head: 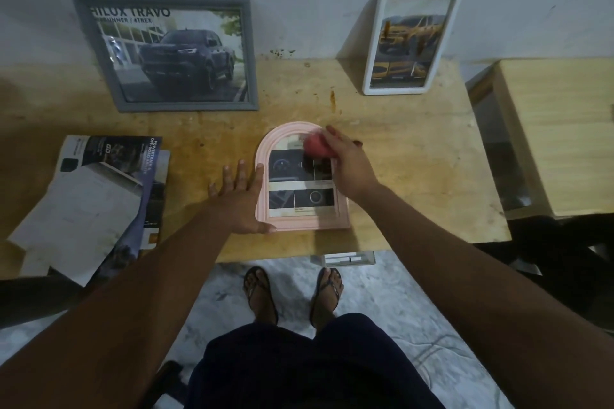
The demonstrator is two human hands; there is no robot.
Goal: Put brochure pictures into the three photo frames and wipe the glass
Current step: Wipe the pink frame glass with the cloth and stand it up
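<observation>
A pink arched photo frame (285,134) lies flat near the table's front edge, with a brochure picture of car details behind its glass. My left hand (237,199) rests flat on the table, its fingers spread, pressing against the frame's left side. My right hand (345,164) holds a red cloth (317,146) on the upper right of the glass. A grey frame (247,53) with a dark pickup picture leans on the wall at the back left. A white frame (367,83) with a yellow car picture leans at the back right.
Loose brochure pages (99,196) lie at the table's left front, partly over the edge. The wooden table (415,156) has stains near its middle back. A second wooden surface (558,129) stands to the right, across a gap. My feet in sandals are below the front edge.
</observation>
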